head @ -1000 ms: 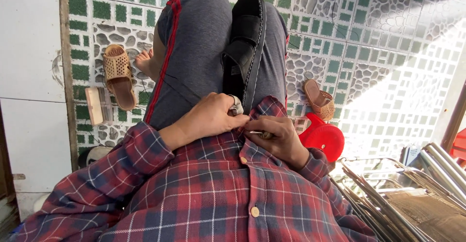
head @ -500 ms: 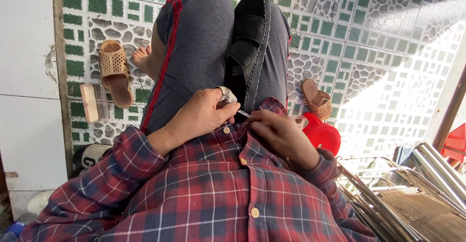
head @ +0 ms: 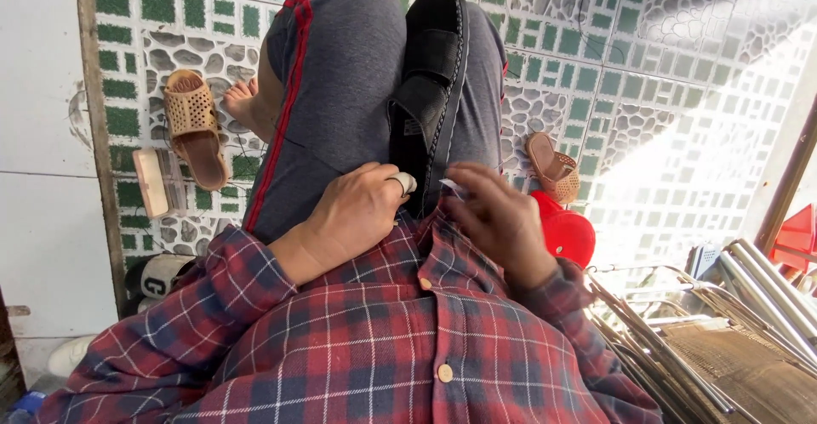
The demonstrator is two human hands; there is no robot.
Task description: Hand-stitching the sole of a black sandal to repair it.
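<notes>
A black strapped sandal (head: 436, 75) lies sole-edge up between my grey-trousered knees. My left hand (head: 353, 211) rests at the sandal's near end, its thumb wrapped in white tape, fingers curled against the sole. My right hand (head: 498, 220) is just right of it, fingertips pinched on something small and pale at the sandal's edge; what it is I cannot tell. Both hands sit above my red plaid shirt (head: 383, 339).
A tan perforated slipper (head: 194, 126) and a wooden block (head: 151, 184) lie on the green-patterned tile floor at left. Another brown sandal (head: 551, 167) and a red plastic stool (head: 566, 233) sit at right. Metal frames and bars (head: 732, 330) fill the lower right.
The hands have drawn slightly apart at the sandal's near end; the right hand shifted a little right and lifted its pinched fingers. My view leaned in closer.
</notes>
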